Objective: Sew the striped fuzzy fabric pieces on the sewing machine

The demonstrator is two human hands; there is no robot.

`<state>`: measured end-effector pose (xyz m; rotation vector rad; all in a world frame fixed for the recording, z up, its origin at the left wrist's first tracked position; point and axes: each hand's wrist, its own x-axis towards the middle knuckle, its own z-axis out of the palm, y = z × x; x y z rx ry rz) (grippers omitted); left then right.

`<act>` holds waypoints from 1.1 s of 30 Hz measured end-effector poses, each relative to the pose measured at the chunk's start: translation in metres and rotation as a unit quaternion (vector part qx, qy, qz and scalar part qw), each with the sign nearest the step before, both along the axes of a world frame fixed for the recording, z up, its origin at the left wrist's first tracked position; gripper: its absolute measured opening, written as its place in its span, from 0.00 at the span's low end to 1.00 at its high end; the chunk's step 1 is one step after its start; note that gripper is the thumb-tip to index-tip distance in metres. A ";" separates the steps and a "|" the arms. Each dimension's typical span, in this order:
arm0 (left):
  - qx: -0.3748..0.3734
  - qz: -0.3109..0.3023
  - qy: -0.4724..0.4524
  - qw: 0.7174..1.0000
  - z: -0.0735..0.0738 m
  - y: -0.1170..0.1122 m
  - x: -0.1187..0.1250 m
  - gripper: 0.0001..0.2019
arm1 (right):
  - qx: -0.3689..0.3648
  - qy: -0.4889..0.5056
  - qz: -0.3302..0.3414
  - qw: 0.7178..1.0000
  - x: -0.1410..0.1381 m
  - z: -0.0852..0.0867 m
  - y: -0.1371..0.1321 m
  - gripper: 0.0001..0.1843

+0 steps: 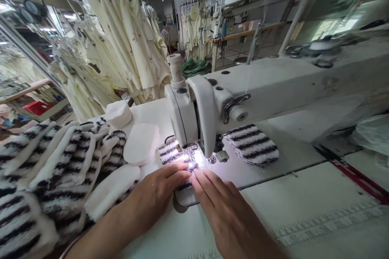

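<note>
A piece of striped plush fabric (pixel 172 153), black and white, lies under the needle area of a white sewing machine (pixel 188 117). My left hand (pixel 162 184) presses on it from the left, its fingers closed together at the fabric's edge. From the right, my right hand (pixel 217 194) meets it with fingertips pinched on the same fabric, just in front of the lit presser foot (pixel 196 156). The fingertips of both hands nearly touch. Part of the fabric is hidden beneath the hands and the machine head.
Striped plush pieces (pixel 67 170) are heaped at left, beside white padded pieces (pixel 141 143). Another striped piece (pixel 252 145) lies right of the needle. Red-handled scissors (pixel 355 174) rest at far right, above a printed ruler (pixel 331 222). Cream garments (pixel 124 36) hang behind.
</note>
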<state>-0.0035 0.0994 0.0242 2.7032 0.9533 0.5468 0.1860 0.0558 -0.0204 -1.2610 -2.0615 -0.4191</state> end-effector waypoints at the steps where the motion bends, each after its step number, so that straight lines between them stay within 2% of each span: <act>1: 0.002 -0.008 -0.003 1.000 -0.001 0.001 -0.002 0.16 | -0.006 -0.008 0.015 1.000 0.003 0.002 0.003 0.29; 4: 0.010 -0.027 -0.009 1.000 -0.006 0.005 -0.007 0.20 | -0.049 -0.054 0.071 0.995 0.013 0.009 0.012 0.29; 7: 0.022 -0.006 0.004 1.000 -0.009 0.005 -0.007 0.21 | -0.076 -0.067 0.085 0.991 0.023 0.016 0.024 0.28; 12: 0.009 0.042 0.054 0.998 0.001 0.004 0.005 0.13 | -0.104 -0.068 0.083 0.989 0.032 0.024 0.042 0.20; 15: 0.002 0.051 0.076 0.996 0.008 0.008 0.010 0.11 | -0.090 -0.108 0.076 0.987 0.030 0.024 0.041 0.18; 17: 0.025 0.048 0.071 0.996 0.009 0.012 0.010 0.11 | -0.055 -0.116 0.069 0.989 0.022 0.020 0.032 0.22; 20: 0.069 0.032 0.040 0.996 0.006 0.020 0.006 0.12 | -0.009 -0.083 0.049 0.995 0.007 0.008 0.015 0.29; 25: 0.047 -0.004 0.003 0.999 -0.002 0.025 -0.004 0.15 | 0.000 -0.071 0.025 0.997 -0.002 -0.010 -0.001 0.27; 27: 0.052 0.004 -0.009 0.999 -0.005 0.022 -0.004 0.15 | 0.014 -0.067 0.024 0.997 0.004 -0.010 -0.001 0.27; 30: 0.058 0.037 0.008 0.998 -0.006 0.014 0.001 0.14 | 0.024 -0.083 0.062 0.994 0.016 -0.005 0.007 0.27; 33: 0.058 0.079 0.042 0.994 -0.006 0.005 0.010 0.13 | -0.014 -0.091 0.092 0.992 0.027 0.005 0.020 0.26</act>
